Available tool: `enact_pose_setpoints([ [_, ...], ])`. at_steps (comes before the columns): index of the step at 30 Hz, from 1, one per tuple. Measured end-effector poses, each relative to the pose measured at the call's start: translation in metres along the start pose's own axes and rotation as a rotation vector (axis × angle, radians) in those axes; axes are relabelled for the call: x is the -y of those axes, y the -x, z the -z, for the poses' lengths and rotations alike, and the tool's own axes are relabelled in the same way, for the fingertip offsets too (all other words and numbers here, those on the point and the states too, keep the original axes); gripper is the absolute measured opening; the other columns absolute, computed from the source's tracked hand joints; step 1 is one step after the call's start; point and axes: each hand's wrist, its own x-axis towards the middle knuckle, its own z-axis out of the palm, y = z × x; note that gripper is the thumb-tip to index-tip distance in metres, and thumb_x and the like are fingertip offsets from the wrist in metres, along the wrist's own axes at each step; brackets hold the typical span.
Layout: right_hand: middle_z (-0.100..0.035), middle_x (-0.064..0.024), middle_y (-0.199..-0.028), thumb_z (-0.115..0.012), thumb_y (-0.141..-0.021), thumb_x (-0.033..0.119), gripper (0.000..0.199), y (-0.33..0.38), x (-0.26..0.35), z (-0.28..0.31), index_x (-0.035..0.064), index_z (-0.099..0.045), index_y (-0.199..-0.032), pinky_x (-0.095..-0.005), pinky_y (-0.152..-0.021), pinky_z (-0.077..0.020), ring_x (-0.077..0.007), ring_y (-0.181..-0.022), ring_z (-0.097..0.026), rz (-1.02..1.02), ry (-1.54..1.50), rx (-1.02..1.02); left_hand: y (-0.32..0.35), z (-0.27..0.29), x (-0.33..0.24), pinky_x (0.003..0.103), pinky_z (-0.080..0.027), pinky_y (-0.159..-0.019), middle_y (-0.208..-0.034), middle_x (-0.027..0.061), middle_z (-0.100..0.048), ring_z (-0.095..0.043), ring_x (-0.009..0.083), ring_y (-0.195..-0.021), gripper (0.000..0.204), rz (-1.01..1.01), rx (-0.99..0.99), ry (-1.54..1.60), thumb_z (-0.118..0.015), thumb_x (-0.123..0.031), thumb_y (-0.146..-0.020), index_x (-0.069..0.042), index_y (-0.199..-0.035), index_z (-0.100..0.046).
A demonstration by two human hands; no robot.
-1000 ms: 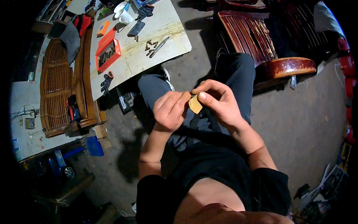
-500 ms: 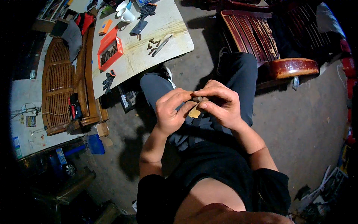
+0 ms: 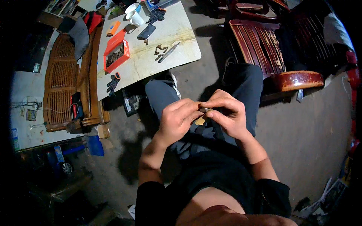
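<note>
Over my lap, my left hand point(image 3: 179, 118) and my right hand point(image 3: 228, 113) meet with thumbs and forefingers pinched. Between the fingertips is a small grey-brown piece point(image 3: 206, 110), mostly covered, so its full shape does not show. A tan, ragged-edged scrap like stiff paper point(image 3: 200, 121) sticks out below the left fingers; how it is held I cannot tell. On the table point(image 3: 177, 28) ahead lie several short brown pieces point(image 3: 158, 50) beside a slim grey knife-like tool point(image 3: 169, 52). An open orange-red box point(image 3: 117, 56) holds more dark brown pieces.
The table also carries a dark glove point(image 3: 113, 83), a black pouch-like item point(image 3: 146, 32), a small orange box point(image 3: 112, 28) and white mugs point(image 3: 134, 18). A wooden bench point(image 3: 62, 84) stands left, a worn red-brown slatted chair point(image 3: 260, 45) ahead right. A blue dustpan point(image 3: 95, 146) is on the floor.
Both hands sit slightly lower in the picture, still together around the small piece. Less of the tan scrap shows below the fingers. The whole scene has shifted a little as the head moved.
</note>
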Motion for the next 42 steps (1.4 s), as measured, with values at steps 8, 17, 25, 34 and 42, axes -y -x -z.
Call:
enact_pose_setpoints([
  [8,-0.065,-0.0067,-0.092,-0.067,-0.087,0.007,0.017,0.0,0.006,-0.013,-0.0005,-0.069,-0.103,-0.0255,-0.076,-0.0472,-0.0127,-0.086,-0.059,-0.267,-0.194,-0.126,-0.006,-0.008,0.013,0.033,-0.053,-0.058,-0.079,0.0154,-0.063,-0.064,0.0281,-0.068,0.02,-0.387,-0.212,-0.442,-0.067,0.003,-0.073,0.006,-0.093,-0.065],
  [17,-0.065,-0.0032,-0.09,-0.062,-0.092,0.011,0.016,-0.002,-0.001,-0.016,-0.0024,-0.066,-0.1,-0.024,-0.077,-0.0465,-0.0085,-0.084,-0.057,-0.257,-0.103,-0.21,-0.01,-0.016,0.027,0.034,-0.052,-0.058,-0.078,0.016,-0.062,-0.063,0.0296,-0.067,0.02,-0.356,-0.207,-0.456,-0.063,0.006,-0.074,0.007,-0.094,-0.064],
  [25,-0.065,-0.0041,-0.093,-0.061,-0.093,0.016,0.02,-0.005,-0.012,-0.015,-0.0032,-0.063,-0.099,-0.0243,-0.081,-0.047,-0.0081,-0.088,-0.058,-0.32,-0.202,-0.202,-0.01,-0.025,0.038,0.036,-0.051,-0.059,-0.08,0.0159,-0.062,-0.063,0.0311,-0.07,0.021,-0.237,-0.223,-0.269,-0.065,0.007,-0.072,0.006,-0.092,-0.062],
  [34,-0.065,-0.0029,-0.091,-0.06,-0.094,0.018,0.02,-0.004,-0.01,-0.016,-0.0019,-0.063,-0.099,-0.0237,-0.077,-0.0466,-0.0073,-0.085,-0.057,-0.323,-0.194,-0.227,-0.015,-0.024,0.036,0.037,-0.051,-0.06,-0.079,0.0162,-0.062,-0.062,0.0323,-0.069,0.021,-0.27,-0.21,-0.301,-0.065,0.007,-0.071,0.005,-0.093,-0.063],
  [42,-0.064,-0.0036,-0.09,-0.059,-0.095,0.019,0.022,-0.003,-0.014,-0.009,-0.0021,-0.063,-0.1,-0.0244,-0.076,-0.047,-0.0089,-0.082,-0.058,-0.561,-0.688,-0.09,-0.005,-0.02,0.032,0.034,-0.052,-0.06,-0.079,0.0161,-0.063,-0.063,0.0315,-0.069,0.018,-0.341,-0.221,-0.339,-0.066,0.006,-0.074,0.005,-0.093,-0.063],
])
